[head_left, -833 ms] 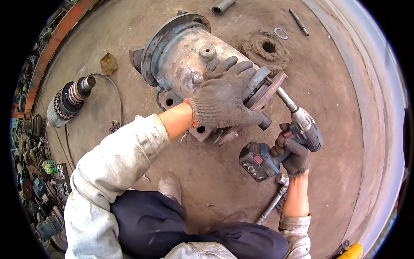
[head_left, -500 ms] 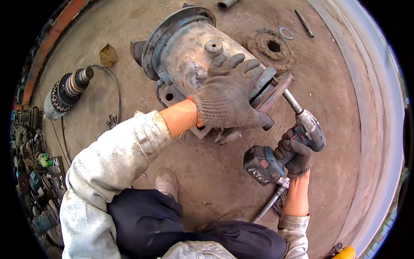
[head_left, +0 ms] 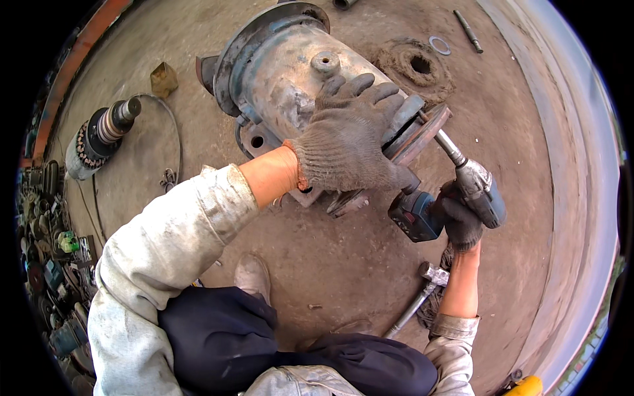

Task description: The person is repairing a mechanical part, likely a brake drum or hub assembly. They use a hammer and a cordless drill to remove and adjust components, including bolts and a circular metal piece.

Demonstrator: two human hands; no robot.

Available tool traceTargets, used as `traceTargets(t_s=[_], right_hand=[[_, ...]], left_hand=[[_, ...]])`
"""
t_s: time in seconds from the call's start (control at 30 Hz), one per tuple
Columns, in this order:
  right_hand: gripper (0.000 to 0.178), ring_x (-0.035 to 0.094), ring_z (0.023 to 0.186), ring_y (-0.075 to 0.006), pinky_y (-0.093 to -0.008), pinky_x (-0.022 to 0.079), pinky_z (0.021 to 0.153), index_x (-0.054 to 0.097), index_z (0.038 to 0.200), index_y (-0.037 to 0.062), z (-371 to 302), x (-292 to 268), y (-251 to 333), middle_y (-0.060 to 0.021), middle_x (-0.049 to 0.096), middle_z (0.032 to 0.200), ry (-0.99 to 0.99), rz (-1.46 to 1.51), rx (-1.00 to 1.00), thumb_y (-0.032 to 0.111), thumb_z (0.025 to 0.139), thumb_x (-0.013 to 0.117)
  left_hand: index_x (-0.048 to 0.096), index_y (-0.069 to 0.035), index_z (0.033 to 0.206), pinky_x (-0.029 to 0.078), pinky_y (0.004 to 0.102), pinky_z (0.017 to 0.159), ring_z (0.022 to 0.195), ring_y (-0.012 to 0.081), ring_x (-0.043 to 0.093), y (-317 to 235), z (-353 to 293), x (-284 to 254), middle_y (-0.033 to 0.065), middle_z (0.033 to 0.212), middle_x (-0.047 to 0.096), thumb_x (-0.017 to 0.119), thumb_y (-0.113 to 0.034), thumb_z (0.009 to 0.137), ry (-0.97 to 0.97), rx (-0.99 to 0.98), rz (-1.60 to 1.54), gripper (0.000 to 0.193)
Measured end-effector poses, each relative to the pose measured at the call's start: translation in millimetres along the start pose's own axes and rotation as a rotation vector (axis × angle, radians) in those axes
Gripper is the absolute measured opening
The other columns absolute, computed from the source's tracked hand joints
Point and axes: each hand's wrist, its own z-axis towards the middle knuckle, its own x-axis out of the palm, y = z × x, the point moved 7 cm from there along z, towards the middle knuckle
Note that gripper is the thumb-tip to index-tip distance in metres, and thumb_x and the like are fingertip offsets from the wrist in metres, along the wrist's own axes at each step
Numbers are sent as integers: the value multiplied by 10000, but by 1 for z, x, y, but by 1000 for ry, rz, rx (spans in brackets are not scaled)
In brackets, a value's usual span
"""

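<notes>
Grey-brown knitted gloves (head_left: 330, 158) cover both my hands. My left hand (head_left: 356, 135) lies over the right end of a worn, cylindrical metal housing (head_left: 281, 82) with traces of blue paint, its fingers spread and slightly bent, not clenched. That housing lies on its side ahead of me on the dusty brown floor (head_left: 317, 251), its broad round flange (head_left: 226, 63) toward the upper left. My right hand (head_left: 461, 223) is wrapped round the grip of a blue-and-black cordless power driver (head_left: 490, 198). Its long silver shaft (head_left: 450, 146) reaches to the rusty reddish end plate (head_left: 426, 135); I cannot tell what its tip engages. Near my right forearm, a silver hammer-like tool (head_left: 411, 312) lies on the floor.
</notes>
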Motion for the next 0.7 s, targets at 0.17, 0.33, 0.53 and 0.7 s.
traceTargets(t_s=[0.17, 0.33, 0.53, 0.7], right_hand=[[339, 678, 911, -202, -379, 574, 812, 747, 1109, 42, 0, -3, -14, -39, 697, 979, 18, 123, -40, 47, 775, 804], [343, 676, 893, -200, -372, 566, 804, 749, 1122, 43, 1, -2, -19, -40, 698, 981, 64, 188, 14, 36, 784, 808], [402, 667, 860, -182, -336, 551, 793, 749, 1220, 5, -3, 8, -8, -34, 688, 964, 49, 65, 5, 50, 823, 797], [485, 670, 852, -173, -331, 548, 797, 717, 1318, -31, -5, 8, -11, -38, 688, 974, 59, 117, -21, 76, 853, 801]], left_hand=[[451, -112, 1701, 185, 595, 1360, 1650, 466, 295, 0, 0, 1, 217, 1711, 451, 795, -844, 728, 3, 19, -8, 1265], [452, -117, 1703, 193, 589, 1359, 1650, 463, 297, 1, 0, 1, 209, 1719, 448, 795, -834, 737, -14, 24, -1, 1251], [494, -45, 1661, 185, 594, 1363, 1639, 451, 346, -4, 0, -3, 234, 1695, 490, 803, -675, 806, -27, 11, -44, 1106], [478, -52, 1673, 180, 591, 1365, 1641, 445, 343, -4, -2, -7, 227, 1698, 488, 801, -668, 807, -22, 14, -46, 1111]])
